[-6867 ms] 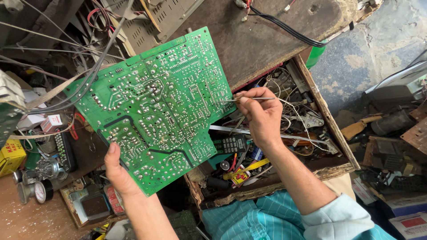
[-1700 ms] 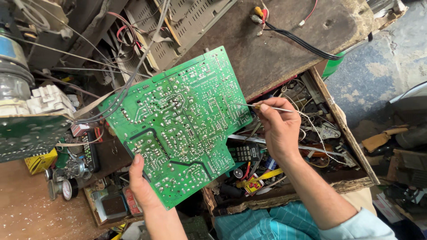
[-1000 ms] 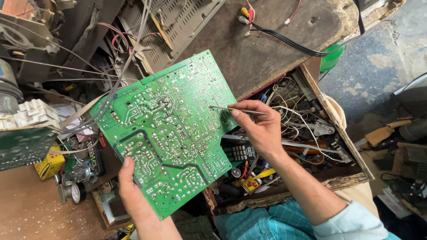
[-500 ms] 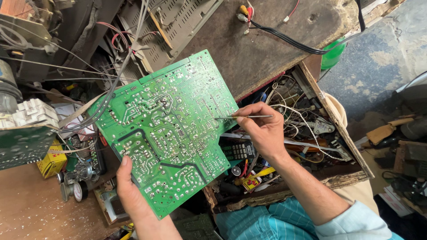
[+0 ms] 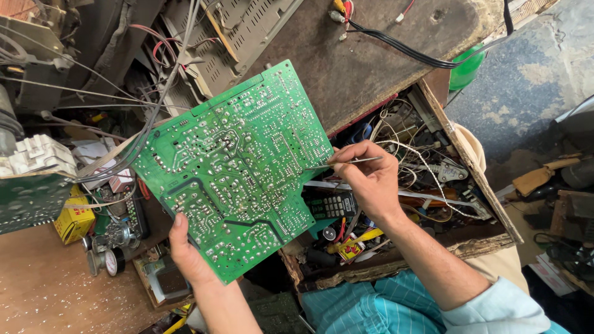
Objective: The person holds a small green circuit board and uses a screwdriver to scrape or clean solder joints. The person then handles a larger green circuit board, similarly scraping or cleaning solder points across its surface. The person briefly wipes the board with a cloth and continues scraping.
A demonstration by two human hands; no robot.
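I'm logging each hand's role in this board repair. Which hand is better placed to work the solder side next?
Probably the right hand: it pinches thin metal tweezers with their tip at the green circuit board's right edge. The left hand grips the board's lower edge, holding it up.

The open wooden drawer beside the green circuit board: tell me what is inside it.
The wooden drawer holds tangled white wires, a black remote and small yellow parts. The right hand, holding a thin metal tool, and the circuit board cover the rest.
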